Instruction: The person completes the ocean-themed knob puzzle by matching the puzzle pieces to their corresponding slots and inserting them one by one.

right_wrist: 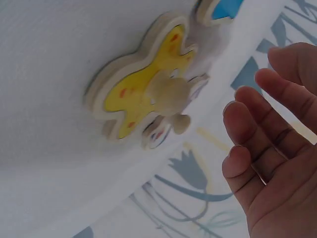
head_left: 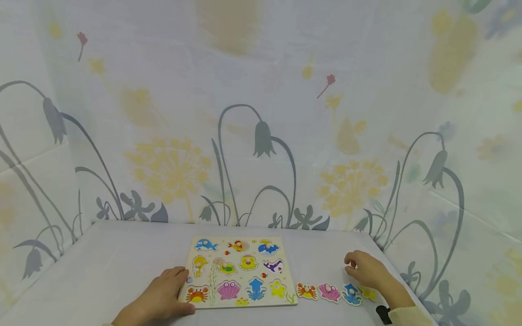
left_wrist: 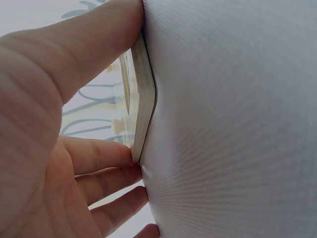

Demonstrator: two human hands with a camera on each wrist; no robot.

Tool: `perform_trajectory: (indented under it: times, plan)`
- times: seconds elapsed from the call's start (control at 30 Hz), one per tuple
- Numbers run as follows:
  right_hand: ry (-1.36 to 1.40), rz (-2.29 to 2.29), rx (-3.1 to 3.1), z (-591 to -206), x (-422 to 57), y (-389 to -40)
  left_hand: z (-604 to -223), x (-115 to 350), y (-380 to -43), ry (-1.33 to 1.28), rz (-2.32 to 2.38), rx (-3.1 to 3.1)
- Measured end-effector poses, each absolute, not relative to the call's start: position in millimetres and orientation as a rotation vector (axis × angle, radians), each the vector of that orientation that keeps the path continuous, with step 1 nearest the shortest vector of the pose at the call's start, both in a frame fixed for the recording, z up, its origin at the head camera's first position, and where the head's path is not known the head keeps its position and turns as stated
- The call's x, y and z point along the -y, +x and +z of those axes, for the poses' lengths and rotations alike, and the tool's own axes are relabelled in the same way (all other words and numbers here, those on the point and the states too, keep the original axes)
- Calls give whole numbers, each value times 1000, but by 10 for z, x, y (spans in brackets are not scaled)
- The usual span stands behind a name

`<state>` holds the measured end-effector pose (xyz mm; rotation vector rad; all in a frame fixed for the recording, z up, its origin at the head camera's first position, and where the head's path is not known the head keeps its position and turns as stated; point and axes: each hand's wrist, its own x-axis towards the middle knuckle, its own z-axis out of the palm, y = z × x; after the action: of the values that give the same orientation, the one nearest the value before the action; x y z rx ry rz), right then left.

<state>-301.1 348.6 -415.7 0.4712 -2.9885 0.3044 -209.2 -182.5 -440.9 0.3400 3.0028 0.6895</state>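
In the head view a wooden peg puzzle board [head_left: 212, 277] with sea-animal pictures lies on the white table. My left hand [head_left: 163, 292] holds its near left corner, thumb along the front edge and fingers at the left side. The left wrist view shows the board's pale edge [left_wrist: 144, 99] between thumb and index finger. Right of the board lie loose knobbed pieces in a row: crab [head_left: 306, 291], pink shell [head_left: 329, 293], blue squid [head_left: 351, 294] and yellow starfish [head_left: 368, 293]. My right hand [head_left: 367, 269] hovers empty above the starfish's end of the row, fingers loosely bent.
The white tabletop [head_left: 102, 267] meets a floral curtain [head_left: 261, 181] at the back and sides. A small black item [head_left: 383, 314] is at my right wrist. Upper rows of the board carry pictures such as a whale [head_left: 206, 245] and an octopus [head_left: 248, 262].
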Motion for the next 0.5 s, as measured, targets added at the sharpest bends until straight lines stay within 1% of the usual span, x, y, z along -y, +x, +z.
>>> perform_trajectory:
  times: [0.27, 0.5]
  plan:
    - [421, 340, 3018, -4271, -3685, -3117, -4398, 1832, -2084, 344, 695, -3002]
    - [383, 393, 3068, -4305, -3748, -3117, -4393, 1823, -2089, 342, 701, -2997]
